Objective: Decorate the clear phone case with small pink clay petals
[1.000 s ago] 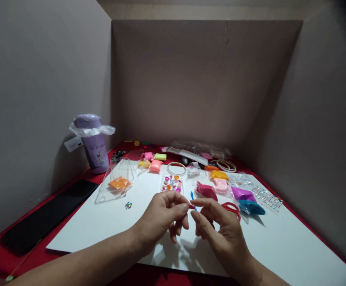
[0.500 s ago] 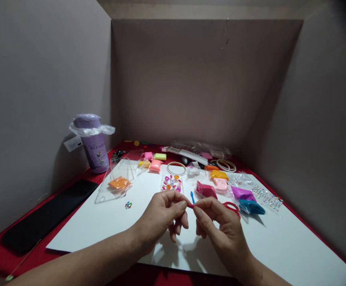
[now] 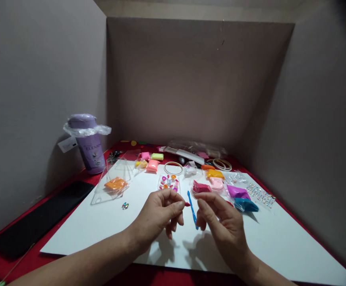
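Between the thumb and forefinger of my left hand is a small piece of red clay, its tip poking out to the right. My right hand is just to the right with thumb and forefinger apart and nothing seen between them. A blue modelling tool lies on the white board, seen in the gap between the hands. Beyond them are a clear case with coloured gems and a packet of dark pink clay.
To the left stand a purple tumbler, a black phone-like slab and clear plates bearing an orange clay packet. Purple and teal packets and a gem sheet are at right. Bangles lie near the back wall.
My right fingers have let go of the red clay and drawn apart to the right. My left hand keeps its pinch. More of the blue tool shows, and the view has shifted slightly.
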The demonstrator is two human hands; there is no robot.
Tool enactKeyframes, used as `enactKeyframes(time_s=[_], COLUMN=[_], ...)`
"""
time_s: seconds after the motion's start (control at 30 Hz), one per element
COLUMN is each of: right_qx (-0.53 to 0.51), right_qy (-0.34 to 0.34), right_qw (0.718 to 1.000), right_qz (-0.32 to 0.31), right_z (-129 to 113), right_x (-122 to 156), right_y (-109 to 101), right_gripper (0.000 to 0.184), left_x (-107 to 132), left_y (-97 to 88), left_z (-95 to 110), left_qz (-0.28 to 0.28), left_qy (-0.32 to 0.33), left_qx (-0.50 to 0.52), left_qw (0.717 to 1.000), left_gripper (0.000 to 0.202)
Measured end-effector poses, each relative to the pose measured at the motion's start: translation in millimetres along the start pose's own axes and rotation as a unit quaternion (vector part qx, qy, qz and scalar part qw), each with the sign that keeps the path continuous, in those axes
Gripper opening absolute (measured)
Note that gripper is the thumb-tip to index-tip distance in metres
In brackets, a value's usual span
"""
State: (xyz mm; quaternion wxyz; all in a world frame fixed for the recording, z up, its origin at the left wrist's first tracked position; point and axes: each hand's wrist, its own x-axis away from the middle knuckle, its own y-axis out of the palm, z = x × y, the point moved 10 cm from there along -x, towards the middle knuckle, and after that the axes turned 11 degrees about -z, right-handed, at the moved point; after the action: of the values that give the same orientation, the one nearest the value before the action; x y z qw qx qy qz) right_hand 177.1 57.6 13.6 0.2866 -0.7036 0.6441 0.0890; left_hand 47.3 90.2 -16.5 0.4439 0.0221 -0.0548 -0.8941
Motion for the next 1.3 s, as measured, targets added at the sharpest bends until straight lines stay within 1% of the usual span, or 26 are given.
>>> enactKeyframes(time_s=[0.07,0.13,0.17,0.2,0.23,0.27,0.3,0.33,0.4,0.43,0.53,0.63,0.73,0.83,0.9,1.07,1.23,1.3], right_qx=[0.019,0.064,0.106,0.163,0.234,0.305,0.345,0.375,0.409,0.426,0.472,0.501,0.511,0.505,0.489,0.418,0.319,0.275], right_qy=[-0.030,-0.043,-0.031,0.001,0.037,0.069,0.089,0.103,0.120,0.128,0.153,0.177,0.190,0.195,0.196,0.175,0.109,0.103], right_qw=[0.998,0.991,0.988,0.983,0.971,0.950,0.933,0.917,0.896,0.884,0.851,0.827,0.818,0.824,0.836,0.883,0.937,0.953], right_qz=[0.058,0.108,0.109,0.085,0.040,-0.016,-0.054,-0.086,-0.127,-0.143,-0.170,-0.181,-0.184,-0.169,-0.152,-0.121,-0.088,-0.071], right_z=[-12.7,-24.3,-26.9,-24.9,-20.4,-13.5,-6.9,-0.5,10.3,15.6,29.3,40.3,46.6,46.9,45.8,44.6,41.9,44.8], right_x=[-3.0,-8.2,-13.0,-19.4,-25.7,-30.1,-31.7,-31.4,-27.7,-25.1,-19.4,-18.3,-17.4,-14.9,-12.6,-8.2,-6.9,-5.8], right_y=[-22.5,-46.0,-52.9,-54.3,-50.1,-42.1,-34.9,-26.3,-8.0,1.0,19.1,21.0,14.8,6.7,1.7,-4.5,-3.5,-5.3], right_gripper=[0.014,0.014,0.016,0.021,0.027,0.031,0.031,0.027,0.012,0.005,0.011,0.015,0.017,0.018,0.016,0.017,0.021,0.022], left_x=[0.0,0.0,-0.1,-0.3,-0.5,-0.7,-0.9,-1.1,-1.3,-1.3,-0.4,0.0,-0.5,-0.9,-2.9,-11.6,-15.3,-15.7], left_y=[-2.9,-6.4,-8.3,-10.6,-13.8,-17.7,-22.1,-26.7,-35.8,-39.8,-50.0,-54.9,-58.1,-63.8,-66.0,-64.8,-63.1,-62.1], left_z=[1.7,5.1,7.2,9.5,12.3,15.4,18.9,22.4,28.7,31.2,36.8,41.4,47.7,53.4,53.1,41.8,35.8,34.5], left_qz=[0.012,0.023,0.028,0.033,0.042,0.053,0.065,0.077,0.099,0.109,0.137,0.148,0.152,0.168,0.172,0.158,0.153,0.150], left_qy=[0.002,0.008,0.011,0.014,0.019,0.025,0.032,0.041,0.056,0.061,0.073,0.081,0.089,0.090,0.083,0.054,0.045,0.042], left_qx=[-0.004,-0.011,-0.016,-0.023,-0.030,-0.038,-0.047,-0.055,-0.071,-0.078,-0.110,-0.151,-0.197,-0.247,-0.272,-0.315,-0.340,-0.341], left_qw=[1.000,1.000,0.999,0.999,0.998,0.998,0.996,0.995,0.991,0.989,0.982,0.974,0.964,0.950,0.943,0.934,0.927,0.927], left_gripper=[0.031,0.031,0.030,0.030,0.030,0.030,0.030,0.030,0.028,0.027,0.022,0.018,0.014,0.011,0.011,0.011,0.011,0.012])
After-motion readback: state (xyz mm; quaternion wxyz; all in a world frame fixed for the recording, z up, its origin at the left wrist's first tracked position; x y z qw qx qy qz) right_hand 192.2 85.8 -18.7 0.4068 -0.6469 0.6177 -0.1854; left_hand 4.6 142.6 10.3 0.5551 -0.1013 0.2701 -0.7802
